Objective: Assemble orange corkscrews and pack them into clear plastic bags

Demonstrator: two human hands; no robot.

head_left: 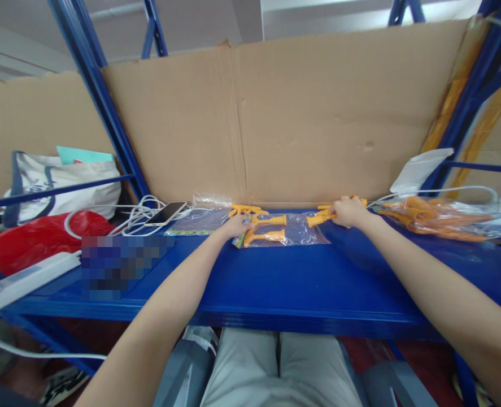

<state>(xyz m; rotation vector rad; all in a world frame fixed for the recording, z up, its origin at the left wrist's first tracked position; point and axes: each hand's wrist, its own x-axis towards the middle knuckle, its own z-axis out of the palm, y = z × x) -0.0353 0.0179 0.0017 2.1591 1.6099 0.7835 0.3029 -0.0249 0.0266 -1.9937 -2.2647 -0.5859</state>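
Note:
A clear plastic bag point(307, 236) lies flat near the back of the blue shelf, with orange plastic pieces point(269, 236) in or on it. My left hand point(236, 225) is closed at the bag's left end, by its colourful strip; the fingertips are small and partly hidden. Just behind that hand is another branched orange piece point(249, 210). To the right, my right hand point(349, 211) has its fingers wrapped round orange plastic pieces point(325, 215), which stick out on both sides of it. A second clear bag with a colourful strip point(195, 230) lies left of my left hand.
A phone point(168, 213) and coiled white cables point(138, 217) lie at the back left. Beyond them are a red bag point(42, 234) and a white tote bag point(68, 186). Several orange pieces in clear plastic point(432, 217) lie at right. A cardboard sheet point(309, 124) walls the back.

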